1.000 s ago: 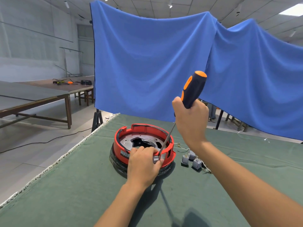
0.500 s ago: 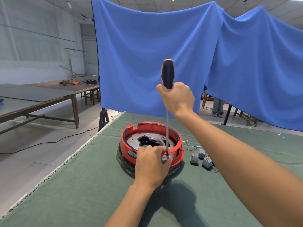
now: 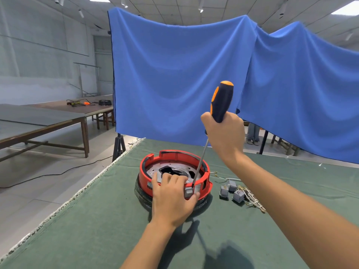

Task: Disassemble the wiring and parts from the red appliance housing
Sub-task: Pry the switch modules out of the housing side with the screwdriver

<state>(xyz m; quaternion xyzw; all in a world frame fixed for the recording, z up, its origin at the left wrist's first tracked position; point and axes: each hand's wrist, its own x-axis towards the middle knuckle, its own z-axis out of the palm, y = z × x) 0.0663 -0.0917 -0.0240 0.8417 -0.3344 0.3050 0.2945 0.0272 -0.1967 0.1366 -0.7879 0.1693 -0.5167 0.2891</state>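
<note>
**Inspector:** Red housing (image 3: 174, 158) sits on the green-covered desk (image 3: 97, 220), open side up. The left hand (image 3: 172, 199) lies over its near rim, fingers curled into the shell, thumb against a small grey block (image 3: 188, 191) on the wall.

**Clerk:** And the right hand (image 3: 225, 133)?

**Inspector:** Fist wrapped round the handle of the screwdriver (image 3: 220, 102). The shaft slants down and its tip meets that grey block.

**Clerk:** Step in hand?

**Inspector:** By my judgement, freeing a part fixed at the rim. Whether by turning or levering, I cannot tell. Next calls for a steady brace and downward pressure on the tip.

**Clerk:** Outward?

**Inspector:** Loose grey parts (image 3: 232, 191) and wires (image 3: 252, 199) lie just right of the housing.
</note>
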